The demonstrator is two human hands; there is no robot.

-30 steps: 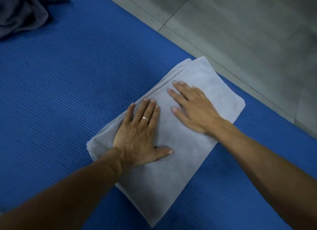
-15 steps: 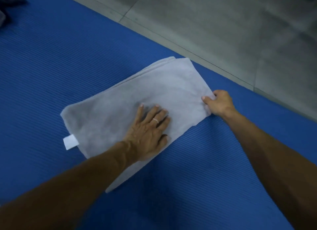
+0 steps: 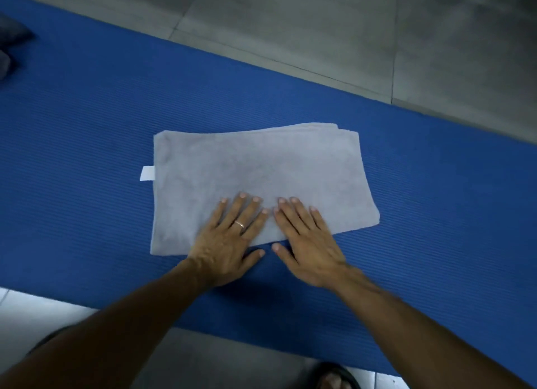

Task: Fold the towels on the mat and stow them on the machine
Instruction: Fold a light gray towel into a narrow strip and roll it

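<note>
A grey towel [image 3: 261, 167], folded into a flat rectangle, lies in the middle of the blue mat [image 3: 87, 121]. A white tag [image 3: 147, 173] sticks out of its left edge. My left hand [image 3: 229, 240], wearing a ring, lies flat with straight fingers on the towel's near edge. My right hand [image 3: 305, 240] rests flat beside it, fingers spread on the same edge, palm partly on the mat. Neither hand grips the cloth.
A dark grey cloth [image 3: 8, 48] sits at the mat's far left edge. Grey floor tiles [image 3: 348, 25] run beyond the mat. On the near side there is floor, and a foot in a dark sandal [image 3: 334, 377] at the bottom.
The towel has been turned so its long side runs left to right. My right hand let go of the towel's corner and now lies flat beside my left hand.
</note>
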